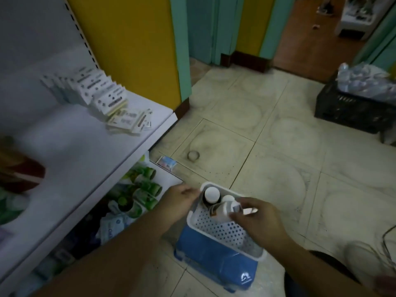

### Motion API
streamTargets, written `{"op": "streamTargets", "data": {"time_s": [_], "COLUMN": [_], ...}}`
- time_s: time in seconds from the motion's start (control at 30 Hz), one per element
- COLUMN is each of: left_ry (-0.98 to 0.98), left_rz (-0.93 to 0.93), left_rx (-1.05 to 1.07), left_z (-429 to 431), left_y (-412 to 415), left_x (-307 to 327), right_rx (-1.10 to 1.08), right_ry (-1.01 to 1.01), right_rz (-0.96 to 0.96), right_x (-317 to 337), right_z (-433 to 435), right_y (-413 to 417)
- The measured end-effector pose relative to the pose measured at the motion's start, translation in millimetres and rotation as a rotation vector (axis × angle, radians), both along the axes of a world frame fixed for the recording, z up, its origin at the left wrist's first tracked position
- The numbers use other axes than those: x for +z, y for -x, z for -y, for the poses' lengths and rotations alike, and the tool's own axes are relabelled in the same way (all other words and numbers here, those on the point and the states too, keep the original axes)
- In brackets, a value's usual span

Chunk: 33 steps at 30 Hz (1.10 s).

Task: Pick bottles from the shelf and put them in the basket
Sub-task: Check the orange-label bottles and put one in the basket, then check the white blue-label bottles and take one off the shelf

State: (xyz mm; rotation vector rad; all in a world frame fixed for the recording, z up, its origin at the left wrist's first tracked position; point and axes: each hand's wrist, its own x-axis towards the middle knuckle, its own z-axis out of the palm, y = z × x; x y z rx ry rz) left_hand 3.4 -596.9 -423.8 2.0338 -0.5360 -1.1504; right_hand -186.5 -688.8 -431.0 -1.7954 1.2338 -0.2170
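Observation:
A white perforated basket (216, 229) sits on a blue box (214, 264) on the floor. A dark bottle with a white cap (211, 195) stands upright in the basket's far corner, with a second white cap (227, 198) beside it. My right hand (257, 217) grips a tilted brown-labelled bottle (220, 211) over the basket's far end. My left hand (182, 200) holds the basket's far left rim. Green-labelled bottles (141, 189) lie on the lower shelf to the left.
A white shelf (70, 151) at left carries a stack of small white packets (102, 97). A black crate (351, 108) of plastic-wrapped items stands far right on the tiled floor. A small packet (166, 163) and a ring-shaped object (193, 155) lie on the floor.

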Motion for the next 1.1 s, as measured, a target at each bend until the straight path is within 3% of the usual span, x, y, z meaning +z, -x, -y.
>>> {"op": "streamTargets", "data": {"time_s": [0.1, 0.3, 0.47, 0.63, 0.73, 0.87, 0.97, 1.1], "left_ry": [-0.053, -0.128, -0.2, -0.269, -0.266, -0.176, -0.167, -0.111], "left_rz": [0.251, 0.339, 0.368, 0.438, 0.562, 0.723, 0.861, 1.028], "left_rx": [-0.27, -0.366, -0.456, -0.511, -0.571, -0.459, -0.417, -0.221], "left_z": [-7.1, -48.7, -80.7, -73.4, -59.1, -61.9, -90.6, -146.6], "left_y": [-18.8, -41.4, -53.5, -53.4, -52.1, -42.8, -37.2, -35.2], "left_x": [-20.6, -45.2, -31.3, 30.8, 107.7, 218.8, 288.5, 379.5], "right_rx": [0.121, 0.368, 0.427, 0.573, 0.757, 0.891, 0.962, 0.984], "right_ry": [0.163, 0.299, 0.283, 0.306, 0.402, 0.58, 0.669, 0.754], "right_rz": [-0.134, -0.403, -0.5, -0.512, -0.502, -0.456, -0.345, -0.012], "right_x": [-60.4, -135.9, -126.5, -49.7, 24.2, 118.7, 187.9, 278.9], "right_z": [-19.2, -26.4, -31.4, -25.7, -17.7, -20.2, -38.1, -75.6], "right_y": [-32.5, -83.7, -79.3, -73.5, -71.2, -89.5, -114.6, -146.3]}}
